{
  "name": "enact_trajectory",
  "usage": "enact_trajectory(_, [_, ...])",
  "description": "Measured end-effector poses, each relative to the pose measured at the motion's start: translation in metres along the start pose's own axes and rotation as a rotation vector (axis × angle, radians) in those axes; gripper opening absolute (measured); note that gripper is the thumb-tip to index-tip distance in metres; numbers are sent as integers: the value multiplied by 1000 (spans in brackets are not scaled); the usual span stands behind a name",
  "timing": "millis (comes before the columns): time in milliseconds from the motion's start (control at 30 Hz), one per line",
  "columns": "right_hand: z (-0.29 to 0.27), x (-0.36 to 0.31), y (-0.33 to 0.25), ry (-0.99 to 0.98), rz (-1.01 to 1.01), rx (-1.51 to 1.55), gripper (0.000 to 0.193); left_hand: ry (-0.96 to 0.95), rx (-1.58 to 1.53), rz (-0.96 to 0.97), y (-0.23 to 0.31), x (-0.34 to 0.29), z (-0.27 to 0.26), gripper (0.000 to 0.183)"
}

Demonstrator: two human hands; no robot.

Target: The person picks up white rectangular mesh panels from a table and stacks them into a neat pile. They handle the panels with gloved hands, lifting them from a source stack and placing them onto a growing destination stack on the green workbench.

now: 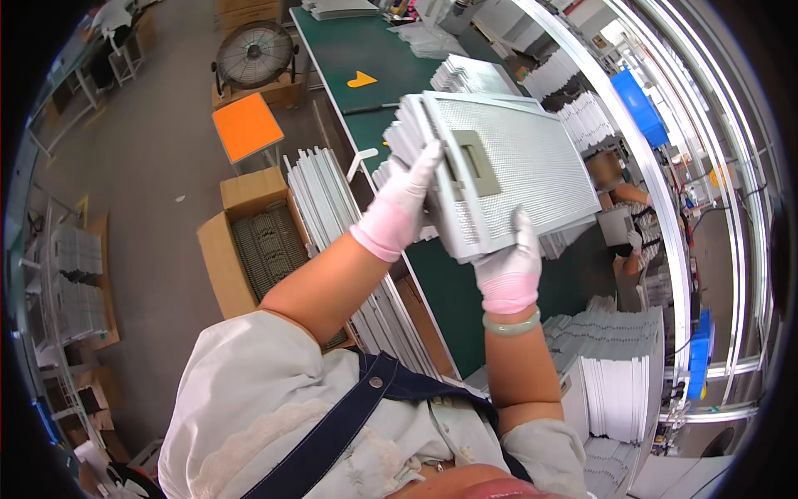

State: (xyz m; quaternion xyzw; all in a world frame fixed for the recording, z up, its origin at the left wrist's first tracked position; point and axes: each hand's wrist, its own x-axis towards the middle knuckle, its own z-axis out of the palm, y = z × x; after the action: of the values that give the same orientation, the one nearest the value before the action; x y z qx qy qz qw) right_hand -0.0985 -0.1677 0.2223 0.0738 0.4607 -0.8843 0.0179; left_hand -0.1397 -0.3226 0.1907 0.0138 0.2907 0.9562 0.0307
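Both my hands, in white gloves with pink cuffs, hold a bundle of flat metal mesh filter panels (pixel 532 158) tilted above the green-topped table. The front panel has a silvery mesh face, a pale frame and a grey-green recessed handle (pixel 475 164). My left hand (pixel 403 195) is closed round the bundle's left edge, its fingers partly behind the panels. At the lower corner, my right hand (pixel 513 262) grips with the thumb up over the front frame; its other fingers are hidden beneath. Another stack of panels (pixel 474 75) lies just beyond the bundle.
An open cardboard box (pixel 218 262) of grey-green parts stands left of the table (pixel 345 50), beside upright panels (pixel 320 195). Farther off are an orange-topped stool (pixel 248 127) and a fan (pixel 254 54). White panel stacks (pixel 615 391) stand at right; another person's gloved hand (pixel 635 241) shows beyond.
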Motion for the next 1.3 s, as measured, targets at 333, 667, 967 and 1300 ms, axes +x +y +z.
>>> enact_trajectory(333, [-38, 54, -17, 82, -208, -315, 72, 10, 160, -26, 16, 27, 3, 61])
enact_trajectory(667, [-112, 138, -87, 394, -186, 33, 111, -90, 131, -228, 49, 96, -27, 42])
enact_trajectory(967, [-104, 147, -130, 130, 87, -113, 82, -90, 159, -292, 62, 87, -26, 63])
enact_trajectory(1300, [-121, 134, -132, 6, -2, -196, 76, -126, 223, -79, 70, 67, -54, 60])
